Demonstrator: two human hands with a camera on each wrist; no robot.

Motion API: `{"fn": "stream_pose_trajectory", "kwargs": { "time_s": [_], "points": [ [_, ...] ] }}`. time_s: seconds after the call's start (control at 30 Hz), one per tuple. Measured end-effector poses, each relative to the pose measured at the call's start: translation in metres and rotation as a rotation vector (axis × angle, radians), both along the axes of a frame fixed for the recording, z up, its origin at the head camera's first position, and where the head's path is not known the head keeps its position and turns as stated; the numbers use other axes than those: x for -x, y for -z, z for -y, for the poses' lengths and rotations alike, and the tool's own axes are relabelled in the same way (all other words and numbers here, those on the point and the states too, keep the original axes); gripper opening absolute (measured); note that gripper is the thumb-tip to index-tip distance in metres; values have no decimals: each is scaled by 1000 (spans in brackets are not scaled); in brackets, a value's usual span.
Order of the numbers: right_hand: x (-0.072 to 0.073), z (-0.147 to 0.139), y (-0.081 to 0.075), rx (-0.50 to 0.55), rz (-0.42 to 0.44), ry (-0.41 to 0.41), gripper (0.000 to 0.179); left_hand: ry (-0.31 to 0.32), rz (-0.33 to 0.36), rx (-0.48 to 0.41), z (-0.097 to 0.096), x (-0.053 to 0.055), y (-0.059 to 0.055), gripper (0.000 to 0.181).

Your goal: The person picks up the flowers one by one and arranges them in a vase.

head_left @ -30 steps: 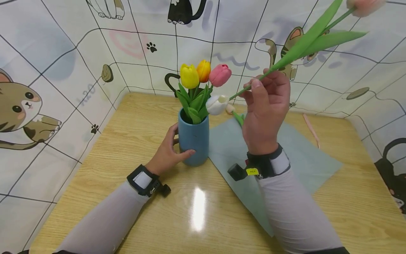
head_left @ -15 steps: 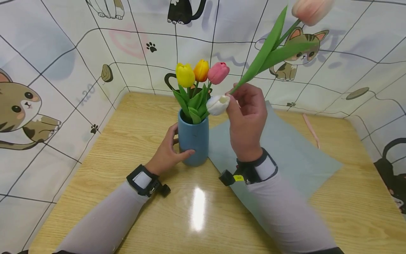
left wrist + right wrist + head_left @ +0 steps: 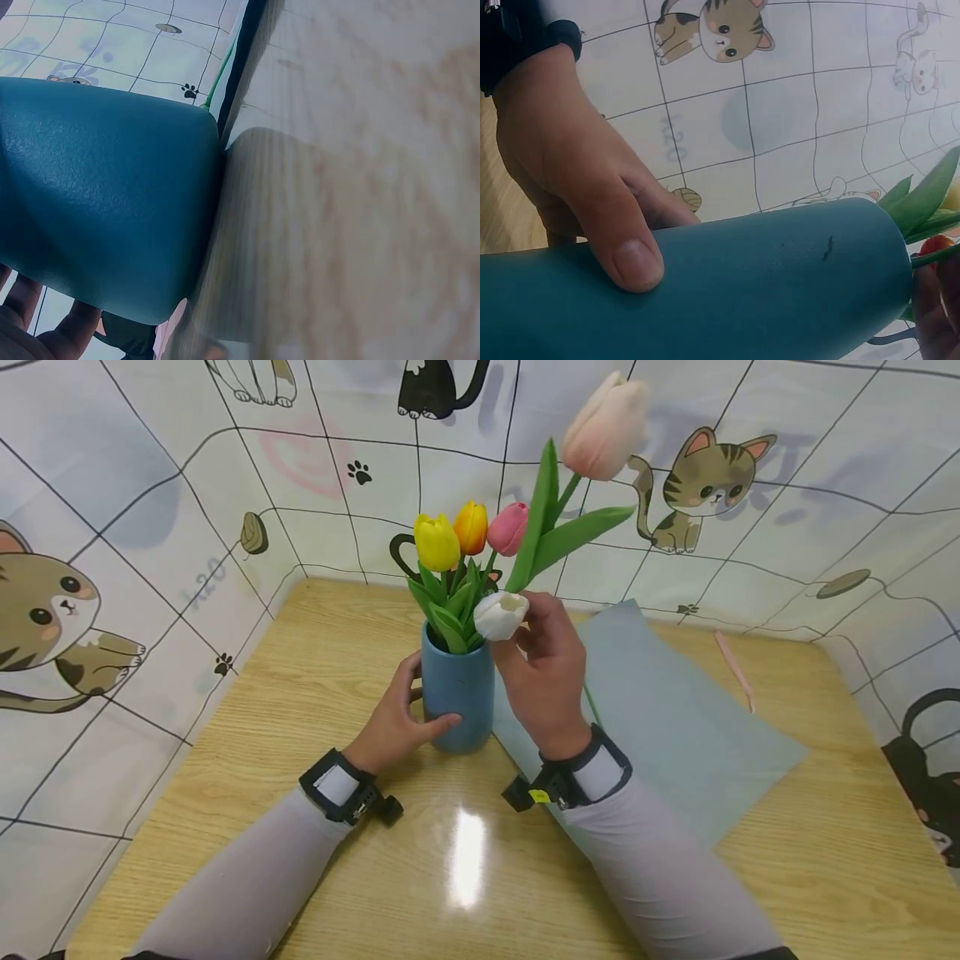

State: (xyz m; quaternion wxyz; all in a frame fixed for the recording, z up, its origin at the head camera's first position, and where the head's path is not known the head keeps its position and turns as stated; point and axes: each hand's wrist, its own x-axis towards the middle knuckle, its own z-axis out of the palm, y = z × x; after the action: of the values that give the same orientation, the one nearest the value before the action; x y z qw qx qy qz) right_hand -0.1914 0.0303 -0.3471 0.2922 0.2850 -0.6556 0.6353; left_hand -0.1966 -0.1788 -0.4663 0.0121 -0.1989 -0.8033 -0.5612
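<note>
My left hand grips the blue vase round its left side, thumb across the front. The vase stands upright on the table; its wall fills much of the left wrist view. Yellow, orange and pink tulips stand in it, and a white tulip leans over the right rim. With my right hand I pinch a pale pink tulip low on its leafy stem, beside the white bloom. Its stem end is hidden. Fingertips of the right hand show near the vase mouth.
A sheet of grey-green paper lies on the wooden table under my right arm. A thin green stem lies on it, partly hidden. A pink strip lies at the back right. Cat-printed cloth hangs behind.
My right hand has moved left and down to the vase mouth with the pale pink tulip, which now stands more upright. My left hand keeps its place on the vase.
</note>
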Motion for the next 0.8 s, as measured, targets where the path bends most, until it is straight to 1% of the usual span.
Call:
{"fn": "stream_pose_trajectory", "kwargs": {
  "time_s": [0.1,0.3,0.53,0.8],
  "points": [
    [0,1,0,-38,42,-9,29,3,-1,1,0,0,0,98],
    [-3,0,-8,-143,107,8,29,8,-2,0,1,0,0,98],
    [-3,-2,-12,-234,124,10,31,14,-2,-3,1,1,1,98],
    [-4,-5,-16,-271,146,-12,34,11,6,0,1,2,1,98]
  ]
}}
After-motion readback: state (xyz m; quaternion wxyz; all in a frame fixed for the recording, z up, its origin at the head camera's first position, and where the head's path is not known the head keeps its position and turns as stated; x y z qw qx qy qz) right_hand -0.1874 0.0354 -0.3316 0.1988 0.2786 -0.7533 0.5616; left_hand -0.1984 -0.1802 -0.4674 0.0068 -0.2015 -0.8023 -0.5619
